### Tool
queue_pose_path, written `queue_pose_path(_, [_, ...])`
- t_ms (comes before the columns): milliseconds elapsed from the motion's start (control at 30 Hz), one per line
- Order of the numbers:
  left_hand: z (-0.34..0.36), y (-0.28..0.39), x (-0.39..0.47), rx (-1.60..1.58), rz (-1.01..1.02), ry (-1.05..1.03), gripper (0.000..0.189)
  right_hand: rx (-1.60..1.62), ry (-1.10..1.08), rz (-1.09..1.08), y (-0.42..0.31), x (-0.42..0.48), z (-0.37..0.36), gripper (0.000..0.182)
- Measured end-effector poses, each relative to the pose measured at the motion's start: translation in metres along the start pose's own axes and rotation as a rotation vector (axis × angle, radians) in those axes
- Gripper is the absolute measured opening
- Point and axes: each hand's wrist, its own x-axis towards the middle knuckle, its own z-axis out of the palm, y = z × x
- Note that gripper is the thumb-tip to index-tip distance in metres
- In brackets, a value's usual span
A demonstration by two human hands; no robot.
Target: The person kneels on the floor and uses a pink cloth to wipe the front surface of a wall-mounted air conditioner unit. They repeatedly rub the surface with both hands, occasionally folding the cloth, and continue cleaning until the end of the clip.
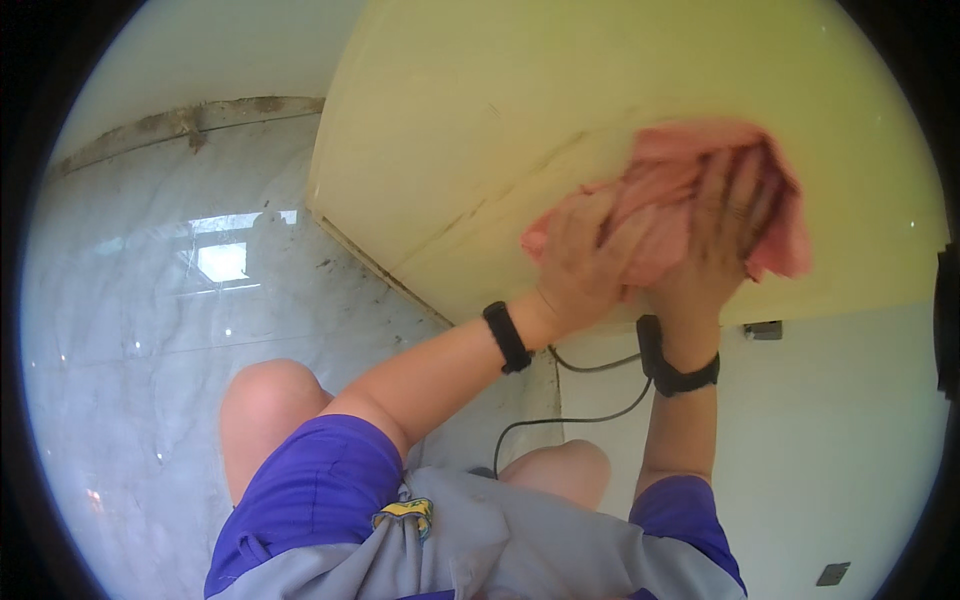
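Note:
A crumpled pink cloth (660, 217) lies against a smooth yellow panel (450, 135). My left hand (581, 259) holds the cloth's left part, its fingers bent into the folds. On the right part, my right hand (724, 217) presses flat with fingers spread, slightly blurred; a fold of cloth stands up past the fingertips. A long dark streak (510, 187) runs slantwise across the panel, left of the cloth. Each wrist wears a black strap (507, 337), and a thin black cable (577, 421) hangs from the right one.
Glossy grey marbled floor tiles (180, 300) spread to the left, with dark specks near the panel's lower edge (390, 281). A stained skirting strip (195, 120) runs along the far wall. Small grey plates, perhaps sockets (763, 330), sit on the pale surface at right. My bent knees (270, 394) are below.

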Motion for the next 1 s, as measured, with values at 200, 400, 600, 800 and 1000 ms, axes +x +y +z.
queue_pose_path(200, [0.015,-0.030,-0.112,0.067,-0.049,0.017,0.059,0.120,-0.235,-0.039,-0.027,-0.069,0.030,0.058])
queue_pose_path(400, [-0.029,-0.055,-0.205,0.156,0.209,-0.335,0.057,0.392,-0.282,0.041,-0.049,-0.156,0.047,0.039])
queue_pose_path(600, [-0.060,-0.020,-0.187,-0.346,-0.409,-0.827,0.057,0.498,-0.361,0.156,-0.055,-0.190,0.036,0.029])
queue_pose_path(800, [0.002,0.005,-0.032,-0.088,0.320,-0.276,0.030,0.304,0.213,0.338,-0.002,-0.114,-0.016,0.055])
queue_pose_path(1000, [0.008,-0.057,-0.044,0.071,0.248,-0.201,0.032,0.365,-0.074,0.199,-0.022,-0.114,0.013,0.065])
